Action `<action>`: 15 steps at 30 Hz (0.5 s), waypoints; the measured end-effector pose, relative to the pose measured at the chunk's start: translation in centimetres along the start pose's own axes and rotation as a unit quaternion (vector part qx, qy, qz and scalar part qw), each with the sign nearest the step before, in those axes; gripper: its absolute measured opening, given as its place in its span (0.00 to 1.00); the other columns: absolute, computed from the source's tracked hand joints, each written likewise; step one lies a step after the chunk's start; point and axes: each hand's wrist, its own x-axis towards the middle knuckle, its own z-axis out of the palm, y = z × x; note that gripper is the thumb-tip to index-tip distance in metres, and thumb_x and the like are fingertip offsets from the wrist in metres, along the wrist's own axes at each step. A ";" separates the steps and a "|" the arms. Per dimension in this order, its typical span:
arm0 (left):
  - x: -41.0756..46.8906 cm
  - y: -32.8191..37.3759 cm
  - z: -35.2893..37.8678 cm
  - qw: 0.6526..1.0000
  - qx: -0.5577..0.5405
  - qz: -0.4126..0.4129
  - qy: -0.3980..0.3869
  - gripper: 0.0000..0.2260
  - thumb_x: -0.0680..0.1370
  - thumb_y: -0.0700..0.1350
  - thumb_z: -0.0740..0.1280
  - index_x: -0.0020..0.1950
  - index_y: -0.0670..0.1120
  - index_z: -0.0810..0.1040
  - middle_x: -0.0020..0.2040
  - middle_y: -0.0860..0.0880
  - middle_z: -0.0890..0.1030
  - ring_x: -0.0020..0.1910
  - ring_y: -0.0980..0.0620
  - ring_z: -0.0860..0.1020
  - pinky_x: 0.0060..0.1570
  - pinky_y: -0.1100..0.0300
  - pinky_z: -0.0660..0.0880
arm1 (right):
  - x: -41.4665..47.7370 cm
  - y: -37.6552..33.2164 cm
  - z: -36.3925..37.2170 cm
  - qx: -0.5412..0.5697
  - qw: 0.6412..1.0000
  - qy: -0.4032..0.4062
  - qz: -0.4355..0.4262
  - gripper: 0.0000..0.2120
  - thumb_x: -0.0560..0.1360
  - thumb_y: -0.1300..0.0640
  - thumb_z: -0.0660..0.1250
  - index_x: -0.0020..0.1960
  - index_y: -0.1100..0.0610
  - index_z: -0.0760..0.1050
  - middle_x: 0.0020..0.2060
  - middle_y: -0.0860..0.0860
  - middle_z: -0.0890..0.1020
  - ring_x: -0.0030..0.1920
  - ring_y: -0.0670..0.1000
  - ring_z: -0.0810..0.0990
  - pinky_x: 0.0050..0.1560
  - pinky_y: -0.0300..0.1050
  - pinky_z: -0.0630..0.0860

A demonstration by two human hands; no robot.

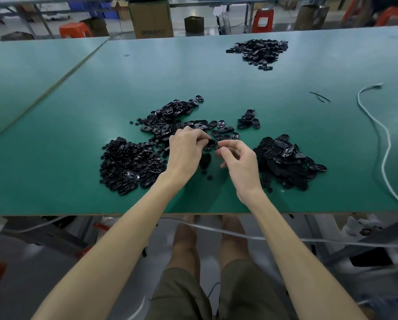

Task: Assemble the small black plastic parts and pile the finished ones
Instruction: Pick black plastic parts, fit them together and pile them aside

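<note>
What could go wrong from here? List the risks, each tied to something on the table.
1. The small black part pinched between the left hand and right hand may slip into the loose pieces below and get lost.
2. The left forearm passes close beside the left pile; it could sweep parts over the table's front edge.
3. The middle pile and right pile spread toward each other, so kinds might mix.

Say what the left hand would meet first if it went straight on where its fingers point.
Probably the fingers of the right hand, just beyond the small black part the left hand pinches.
</note>
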 end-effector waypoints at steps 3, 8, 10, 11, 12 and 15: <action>-0.4 0.3 -1.1 0.989 -0.144 -0.013 -0.045 0.05 0.79 0.40 0.72 0.52 0.47 0.85 0.42 0.53 0.83 0.43 0.56 0.80 0.49 0.65 0.76 | 0.1 0.1 -0.1 0.007 1.000 -0.009 -0.006 0.08 0.80 0.61 0.70 0.56 0.50 0.81 0.46 0.47 0.85 0.51 0.50 0.83 0.54 0.49 0.82; -0.5 -0.6 -2.3 0.976 -0.204 -0.030 -0.075 0.05 0.76 0.38 0.75 0.49 0.46 0.85 0.39 0.47 0.86 0.35 0.56 0.81 0.45 0.61 0.79 | 0.1 0.1 0.0 0.028 0.999 -0.021 -0.003 0.07 0.80 0.61 0.72 0.57 0.53 0.81 0.46 0.49 0.86 0.49 0.48 0.84 0.45 0.43 0.80; -0.6 -0.9 -2.6 0.977 -0.195 -0.017 -0.089 0.06 0.76 0.37 0.75 0.51 0.46 0.87 0.40 0.46 0.86 0.36 0.56 0.81 0.45 0.61 0.78 | 0.0 0.0 -0.1 0.037 0.999 -0.024 -0.002 0.06 0.79 0.63 0.72 0.55 0.55 0.81 0.46 0.50 0.86 0.46 0.49 0.85 0.41 0.40 0.79; -0.6 -1.0 -2.9 0.976 -0.193 -0.011 -0.097 0.06 0.77 0.37 0.75 0.52 0.45 0.87 0.41 0.46 0.87 0.37 0.56 0.82 0.44 0.62 0.78 | 0.0 0.0 -0.1 0.041 0.999 -0.026 -0.001 0.06 0.79 0.64 0.72 0.54 0.56 0.81 0.45 0.51 0.87 0.44 0.49 0.86 0.40 0.40 0.79; -0.7 -1.2 -3.2 0.975 -0.195 -0.008 -0.106 0.07 0.77 0.36 0.74 0.53 0.45 0.87 0.43 0.46 0.87 0.38 0.55 0.82 0.44 0.62 0.78 | 0.0 0.0 -0.1 0.043 0.999 -0.027 0.001 0.06 0.79 0.65 0.72 0.54 0.57 0.81 0.44 0.52 0.87 0.43 0.49 0.86 0.39 0.40 0.79; -0.5 -2.2 -4.5 0.978 -0.172 -0.025 -0.117 0.08 0.78 0.36 0.73 0.56 0.45 0.87 0.45 0.47 0.87 0.40 0.55 0.83 0.45 0.61 0.79 | -0.1 -0.1 -0.1 0.044 0.999 -0.027 0.007 0.05 0.78 0.65 0.73 0.53 0.58 0.81 0.43 0.53 0.86 0.41 0.49 0.85 0.37 0.40 0.78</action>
